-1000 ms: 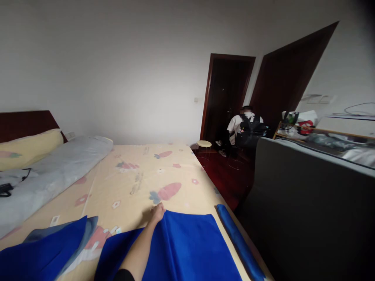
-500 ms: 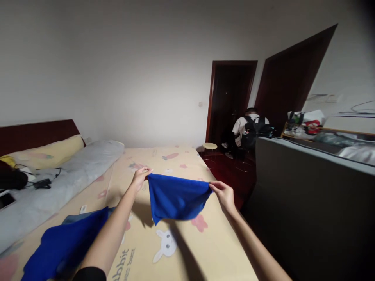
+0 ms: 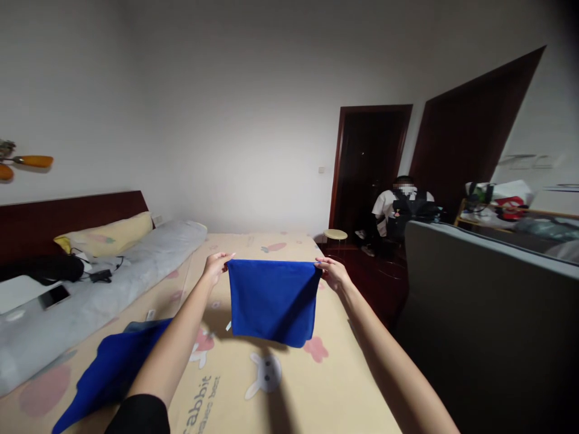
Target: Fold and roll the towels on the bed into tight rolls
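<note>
A blue cloth (image 3: 274, 301) hangs in the air above the bed, its top edge stretched nearly level. My left hand (image 3: 218, 267) pinches its upper left corner, and my right hand (image 3: 333, 271) pinches the upper right one. A small white tag sticks out at the cloth's lower left. Under and beside my left forearm, another blue cloth (image 3: 108, 367) lies crumpled on the patterned bed sheet (image 3: 335, 386), with a grey-blue piece partly showing behind it.
A grey quilt (image 3: 149, 265), a yellow pillow (image 3: 111, 236) and a phone (image 3: 55, 296) are at the left. Beyond the bed stands a round stool (image 3: 335, 234); a person (image 3: 384, 208) sits near the doors. A dark panel (image 3: 479, 325) rises at the right.
The held cloth has swung flatter and its top edge is now level; its lower right part hangs down more fully. The view has shifted left, and both hands still grip the corners.
</note>
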`<state>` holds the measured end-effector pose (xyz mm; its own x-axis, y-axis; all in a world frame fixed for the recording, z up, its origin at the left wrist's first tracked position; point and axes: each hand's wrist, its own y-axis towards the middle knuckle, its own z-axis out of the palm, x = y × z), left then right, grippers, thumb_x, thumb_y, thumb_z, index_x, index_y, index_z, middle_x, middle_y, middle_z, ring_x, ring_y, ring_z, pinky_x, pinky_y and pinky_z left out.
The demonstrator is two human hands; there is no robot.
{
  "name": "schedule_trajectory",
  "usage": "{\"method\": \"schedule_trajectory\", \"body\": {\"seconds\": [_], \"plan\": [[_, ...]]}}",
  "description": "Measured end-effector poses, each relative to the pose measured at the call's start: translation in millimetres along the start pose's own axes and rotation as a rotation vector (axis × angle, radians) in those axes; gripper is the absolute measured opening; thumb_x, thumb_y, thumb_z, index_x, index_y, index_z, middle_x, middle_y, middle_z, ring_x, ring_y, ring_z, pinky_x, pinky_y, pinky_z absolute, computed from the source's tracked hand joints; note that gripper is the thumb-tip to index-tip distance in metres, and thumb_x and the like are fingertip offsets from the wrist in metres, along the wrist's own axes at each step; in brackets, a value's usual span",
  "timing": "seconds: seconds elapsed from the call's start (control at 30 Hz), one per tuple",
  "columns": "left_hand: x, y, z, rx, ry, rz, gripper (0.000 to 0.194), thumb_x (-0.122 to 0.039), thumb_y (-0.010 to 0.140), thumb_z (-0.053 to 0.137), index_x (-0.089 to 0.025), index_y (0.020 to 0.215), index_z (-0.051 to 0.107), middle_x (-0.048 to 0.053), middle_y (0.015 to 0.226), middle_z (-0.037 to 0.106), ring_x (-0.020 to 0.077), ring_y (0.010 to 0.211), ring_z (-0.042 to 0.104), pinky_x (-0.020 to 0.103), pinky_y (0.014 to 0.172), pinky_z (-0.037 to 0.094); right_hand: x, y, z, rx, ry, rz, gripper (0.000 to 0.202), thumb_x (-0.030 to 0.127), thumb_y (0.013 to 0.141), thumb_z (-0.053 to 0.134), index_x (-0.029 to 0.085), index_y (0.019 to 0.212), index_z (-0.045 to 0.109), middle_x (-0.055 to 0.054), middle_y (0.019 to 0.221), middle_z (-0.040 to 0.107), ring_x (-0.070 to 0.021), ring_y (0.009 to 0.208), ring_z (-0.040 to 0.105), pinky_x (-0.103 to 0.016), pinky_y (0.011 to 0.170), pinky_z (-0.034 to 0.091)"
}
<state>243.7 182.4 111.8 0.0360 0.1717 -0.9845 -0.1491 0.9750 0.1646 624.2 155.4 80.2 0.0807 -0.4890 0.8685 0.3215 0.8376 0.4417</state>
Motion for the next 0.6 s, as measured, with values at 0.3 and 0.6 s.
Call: {"method": "schedule_trajectory", "body": {"seconds": [0.3,0.6], "plan": [[-5.4,-13.7,-10.2,0.022,-0.003,0.002,0.052,-0.051,0.041,0.087,-0.017,0.067,0.058,-0.005,0.054,0.059,0.0085,0.049,0.054,0.023,0.054,0.041,1.7,0.1,9.5,-0.043,-0.018,0.257,0.019,0.021,0.051,0.078,0.017,0.069,0.071,-0.005,0.066,0.072,-0.0165,0.065,0.065,-0.029,0.059,0.050],[-13.0,-21.7,-25.6,0.141,0.086,0.081,0.049,-0.038,0.039,0.088,-0.018,0.076,0.063,-0.002,0.061,0.066,0.0120,0.059,0.060,0.025,0.060,0.044,12.9,5.1,2.0,0.047,-0.178,0.151,0.027,0.030,0.050,0.079,0.015,0.072,0.075,-0.010,0.077,0.075,-0.0213,0.075,0.068,-0.033,0.069,0.053]]}}
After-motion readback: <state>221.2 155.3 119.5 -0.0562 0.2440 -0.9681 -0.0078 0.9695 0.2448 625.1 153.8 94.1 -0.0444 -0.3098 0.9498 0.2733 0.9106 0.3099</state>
